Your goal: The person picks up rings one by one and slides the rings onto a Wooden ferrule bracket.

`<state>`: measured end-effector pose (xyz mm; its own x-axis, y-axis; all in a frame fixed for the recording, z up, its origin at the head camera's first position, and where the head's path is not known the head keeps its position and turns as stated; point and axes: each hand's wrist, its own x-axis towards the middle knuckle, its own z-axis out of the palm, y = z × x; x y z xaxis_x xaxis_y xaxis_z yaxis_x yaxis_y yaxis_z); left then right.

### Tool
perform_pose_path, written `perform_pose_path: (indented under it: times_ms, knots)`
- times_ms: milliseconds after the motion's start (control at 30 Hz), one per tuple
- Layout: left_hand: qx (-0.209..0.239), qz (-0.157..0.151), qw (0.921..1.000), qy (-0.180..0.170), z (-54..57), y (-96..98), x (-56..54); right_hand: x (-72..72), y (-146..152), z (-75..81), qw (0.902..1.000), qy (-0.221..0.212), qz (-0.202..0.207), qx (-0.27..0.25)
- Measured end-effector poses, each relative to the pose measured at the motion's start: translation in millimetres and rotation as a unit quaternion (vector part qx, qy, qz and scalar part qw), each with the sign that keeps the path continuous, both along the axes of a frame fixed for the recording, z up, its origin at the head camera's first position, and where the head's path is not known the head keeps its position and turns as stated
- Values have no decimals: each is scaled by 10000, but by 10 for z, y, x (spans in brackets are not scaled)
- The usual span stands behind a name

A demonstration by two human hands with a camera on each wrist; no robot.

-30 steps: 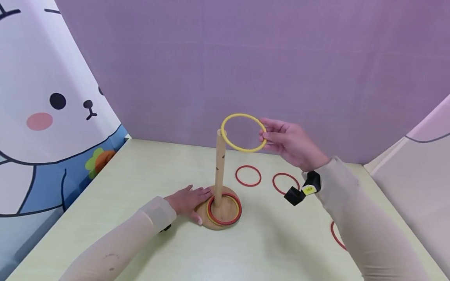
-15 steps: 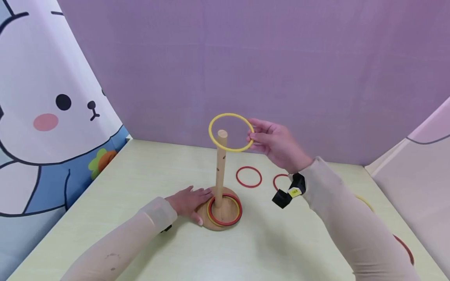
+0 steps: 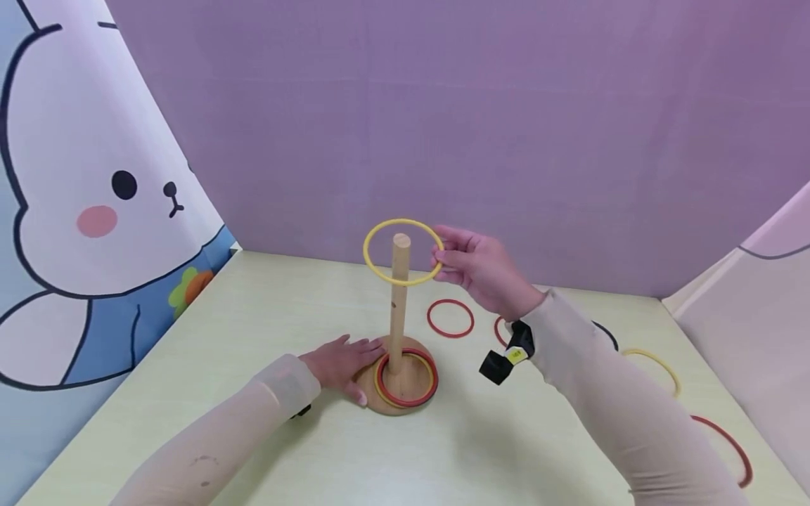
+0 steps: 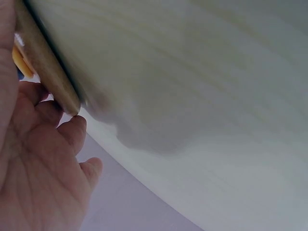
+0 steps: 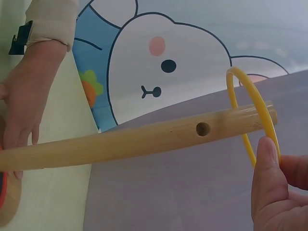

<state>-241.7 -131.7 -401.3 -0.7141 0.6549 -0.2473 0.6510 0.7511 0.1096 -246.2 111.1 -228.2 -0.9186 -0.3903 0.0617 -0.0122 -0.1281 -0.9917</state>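
My right hand [image 3: 481, 270] pinches a yellow ring [image 3: 405, 283] by its right side, between thumb and fingers. The ring encircles the top of an upright wooden post [image 3: 398, 323]; in the right wrist view the post's tip [image 5: 269, 115] pokes through it. Flat on the left side of the round wooden base [image 3: 380, 405] rests my left hand [image 3: 338, 365], fingers extended; in the left wrist view its fingertips touch the base's edge [image 4: 62, 91]. Around the foot of the post lie a red ring [image 3: 436, 379], a yellow one beneath it, and a dark edge.
Two red rings [image 3: 472, 323] [image 3: 498, 333] lie behind and right of the post. Farther right are a dark ring [image 3: 607, 334], a yellow ring [image 3: 664, 367] and another red ring [image 3: 734, 441], partly behind my right sleeve. A purple backdrop [image 3: 443, 140] stands behind the table.
My right hand has carried the yellow ring left from beside the post, over its top, then slightly lower around it. My left hand has stayed on the base.
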Motion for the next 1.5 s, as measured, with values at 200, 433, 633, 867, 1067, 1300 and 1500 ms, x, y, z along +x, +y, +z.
perform_pose_path:
  times_ms: [200, 433, 633, 867, 1067, 1300, 1500]
  knots:
    - [-58, 25, 10000, -1, 0, -12, 2, -16, -5, -66, 9999, -110, 33, 60]
    - [-83, 32, 9999, -56, -1, -12, 2, -9, -7, -104, 9998, -156, 15, 133]
    - [-36, 22, 10000, -49, 4, -3, -2, -8, -12, -163, 9997, -229, 18, 121]
    - [-71, 33, 9999, -71, -4, -11, -3, 3, 3, -310, 9990, -377, -2, 244]
    - [-71, 66, 9999, -105, -5, -35, 11, 17, 18, -432, 9987, -414, 117, 270]
    - [-9, 24, 9999, -118, 6, -47, 20, 44, -1, -576, 9982, -439, 97, 395]
    - [-6, 68, 9998, -170, 0, -49, 22, 81, -12, -789, 9977, -528, 158, 386]
